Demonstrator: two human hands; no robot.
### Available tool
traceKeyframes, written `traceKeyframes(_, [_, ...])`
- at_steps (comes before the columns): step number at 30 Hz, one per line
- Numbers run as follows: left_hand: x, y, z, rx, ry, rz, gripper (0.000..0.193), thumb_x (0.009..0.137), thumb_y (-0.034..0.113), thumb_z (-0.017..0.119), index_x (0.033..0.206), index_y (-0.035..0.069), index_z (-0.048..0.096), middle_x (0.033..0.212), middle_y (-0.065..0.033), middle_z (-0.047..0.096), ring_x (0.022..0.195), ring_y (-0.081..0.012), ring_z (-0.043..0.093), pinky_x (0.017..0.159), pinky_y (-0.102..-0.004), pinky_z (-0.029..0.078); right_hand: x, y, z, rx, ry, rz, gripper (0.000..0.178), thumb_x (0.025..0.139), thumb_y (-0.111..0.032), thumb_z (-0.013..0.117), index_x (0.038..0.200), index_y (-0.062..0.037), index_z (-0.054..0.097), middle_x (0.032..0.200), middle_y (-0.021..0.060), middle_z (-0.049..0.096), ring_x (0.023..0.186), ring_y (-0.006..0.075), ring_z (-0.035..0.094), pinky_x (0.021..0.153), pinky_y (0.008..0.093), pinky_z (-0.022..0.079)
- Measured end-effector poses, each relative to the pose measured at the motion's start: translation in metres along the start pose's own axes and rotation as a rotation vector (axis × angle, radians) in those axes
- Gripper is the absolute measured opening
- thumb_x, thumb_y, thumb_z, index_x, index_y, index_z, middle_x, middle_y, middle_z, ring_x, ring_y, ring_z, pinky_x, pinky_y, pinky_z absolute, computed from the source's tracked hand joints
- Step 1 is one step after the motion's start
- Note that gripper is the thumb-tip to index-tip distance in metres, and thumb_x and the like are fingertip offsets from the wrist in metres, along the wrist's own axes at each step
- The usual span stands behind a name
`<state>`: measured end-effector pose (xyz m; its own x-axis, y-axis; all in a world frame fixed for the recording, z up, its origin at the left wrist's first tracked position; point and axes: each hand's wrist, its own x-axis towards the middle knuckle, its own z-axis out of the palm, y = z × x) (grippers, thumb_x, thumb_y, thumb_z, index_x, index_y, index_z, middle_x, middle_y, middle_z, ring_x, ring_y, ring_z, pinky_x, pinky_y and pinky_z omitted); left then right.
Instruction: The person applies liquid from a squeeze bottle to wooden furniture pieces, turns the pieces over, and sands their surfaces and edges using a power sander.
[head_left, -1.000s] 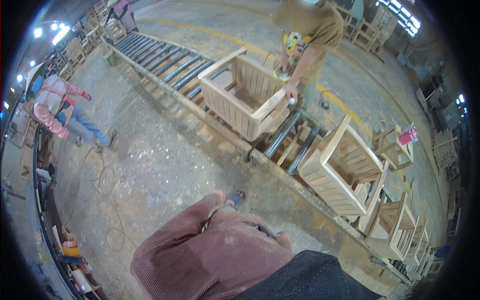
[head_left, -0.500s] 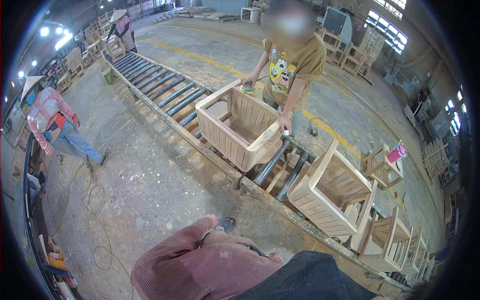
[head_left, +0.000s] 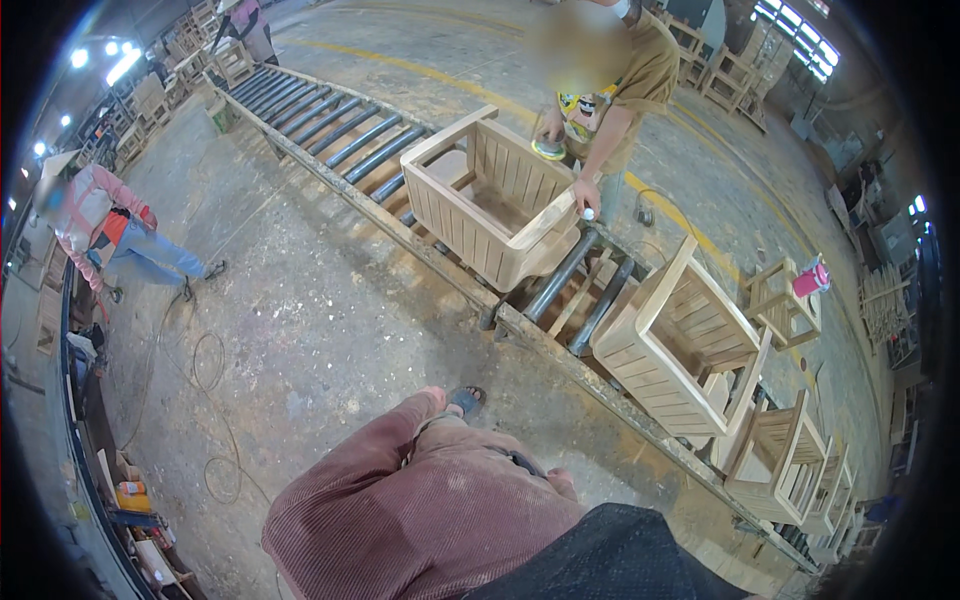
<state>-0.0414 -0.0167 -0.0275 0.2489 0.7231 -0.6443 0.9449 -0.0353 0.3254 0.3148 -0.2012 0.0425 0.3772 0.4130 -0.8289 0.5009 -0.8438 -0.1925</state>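
My left hand shows only as a small patch past the cuff of my maroon corduroy sleeve, above a sandalled foot. Low in front of my body is my right hand, mostly covered by clothing. The fingers of both are too hidden to read, and nothing held can be made out. Across the roller conveyor, a co-worker in a tan T-shirt has one hand on a round sander at the far rail of a slatted wooden chair frame. Their other hand rests at its right corner.
A second wooden frame and several more stand along the conveyor to the right. Beyond it, a pink bottle sits on a small wooden stand. Another person in pink is at left, near a hose looping over the floor.
My view has tilted down, so the frames and conveyor sit higher in it. The co-worker leans further over, and their sander has moved right along the far rail.
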Motion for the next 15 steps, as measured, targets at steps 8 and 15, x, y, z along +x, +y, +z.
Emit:
traceKeyframes(8, [-0.007, 0.003, -0.017, -0.027, -0.065, 0.012, 0.021, 0.073, 0.026, 0.052, 0.085, 0.015, 0.067, 0.09, -0.0137, 0.063, 0.085, -0.029, 0.061, 0.074, -0.0382, 0.048, 0.028, 0.018, 0.015, 0.014, 0.047, -0.019, 0.044, 0.061, -0.022, 0.073, 0.1, -0.006, 0.061, 0.102, 0.0154, 0.061, 0.098, 0.0268, 0.057, 0.086, 0.0339, 0.044])
traceKeyframes(15, [-0.006, 0.002, -0.015, -0.022, -0.03, -0.009, 0.02, 0.072, 0.022, 0.053, 0.085, 0.018, 0.067, 0.088, -0.0117, 0.064, 0.083, -0.0277, 0.061, 0.073, -0.0378, 0.048, 0.029, 0.015, 0.013, 0.003, 0.022, -0.041, 0.044, 0.061, -0.022, 0.073, 0.1, -0.0056, 0.061, 0.102, 0.0155, 0.061, 0.099, 0.0267, 0.057, 0.086, 0.0332, 0.044])
